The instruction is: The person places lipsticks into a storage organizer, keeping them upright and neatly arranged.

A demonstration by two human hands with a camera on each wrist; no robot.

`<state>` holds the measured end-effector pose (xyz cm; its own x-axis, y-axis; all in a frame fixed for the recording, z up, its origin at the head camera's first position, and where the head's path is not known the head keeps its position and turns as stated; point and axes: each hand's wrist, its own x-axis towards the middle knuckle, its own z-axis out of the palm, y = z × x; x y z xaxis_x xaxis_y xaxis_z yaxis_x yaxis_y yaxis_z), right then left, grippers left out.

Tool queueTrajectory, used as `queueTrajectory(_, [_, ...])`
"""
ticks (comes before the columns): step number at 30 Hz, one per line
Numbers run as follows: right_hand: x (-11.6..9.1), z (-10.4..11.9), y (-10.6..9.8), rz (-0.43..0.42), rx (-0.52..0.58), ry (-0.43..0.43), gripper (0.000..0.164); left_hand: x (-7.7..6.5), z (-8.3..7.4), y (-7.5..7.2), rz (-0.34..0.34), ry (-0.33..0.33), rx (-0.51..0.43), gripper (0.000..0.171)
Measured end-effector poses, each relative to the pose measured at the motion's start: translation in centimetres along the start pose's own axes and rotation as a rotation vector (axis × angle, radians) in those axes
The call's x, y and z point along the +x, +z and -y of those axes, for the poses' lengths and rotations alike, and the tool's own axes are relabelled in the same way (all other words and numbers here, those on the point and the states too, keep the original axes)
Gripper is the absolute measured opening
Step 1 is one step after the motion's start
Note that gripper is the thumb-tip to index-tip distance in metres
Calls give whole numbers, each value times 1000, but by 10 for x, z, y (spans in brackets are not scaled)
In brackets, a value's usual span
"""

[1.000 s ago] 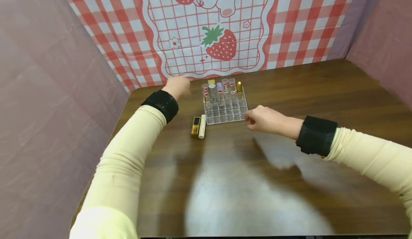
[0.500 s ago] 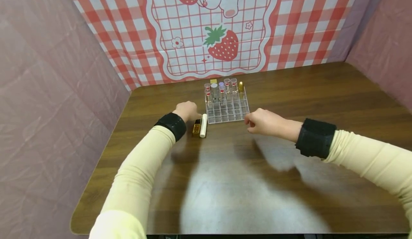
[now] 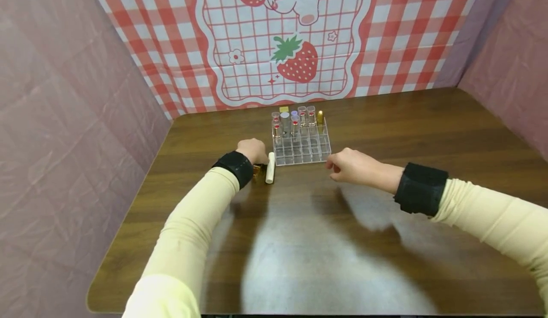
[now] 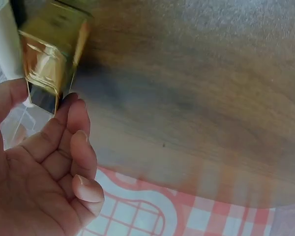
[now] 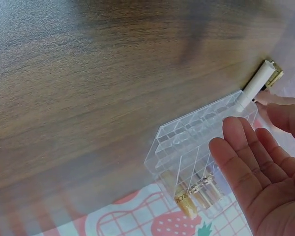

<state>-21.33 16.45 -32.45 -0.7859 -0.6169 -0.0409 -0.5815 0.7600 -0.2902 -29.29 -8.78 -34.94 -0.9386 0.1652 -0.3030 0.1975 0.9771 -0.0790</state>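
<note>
My left hand (image 3: pixel 253 150) pinches the black end of a gold-and-black lipstick (image 4: pixel 48 64) between thumb and forefinger; the other fingers curve loosely beside it. In the head view that hand hides most of the lipstick. Right next to it lies a white tube (image 3: pixel 270 169). A clear compartment rack (image 3: pixel 302 152) stands just to the right, its back rows holding several lipsticks (image 3: pixel 294 125) upright. Near the rack's front right corner hovers my right hand (image 3: pixel 353 166), fingers relaxed and holding nothing.
The wooden table (image 3: pixel 325 261) spreads around the rack. Behind it hangs a red-and-white checked cloth (image 3: pixel 394 37) with strawberries, and pink fabric (image 3: pixel 64 142) closes off the left side. A gold bullet-shaped tube (image 3: pixel 320 117) stands in the rack's back right corner.
My left hand has come down and toward me from beyond the rack's left side to the gold-and-black lipstick and taken hold of it. The right hand has barely moved.
</note>
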Motion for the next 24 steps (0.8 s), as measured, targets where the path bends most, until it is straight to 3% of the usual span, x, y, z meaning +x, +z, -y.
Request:
queueTrajectory(5, [-1, 2, -1, -5, 0, -10, 19, -3, 1, 4, -11, -34, -22, 23])
queueTrajectory(13, [-3, 1, -1, -7, 5, -12, 19, -4, 3, 2, -8, -36, -33, 24])
queueTrajectory(24, [-7, 2, -3, -9, -2, -9, 20, -16, 7, -34, -35, -67, -78, 20])
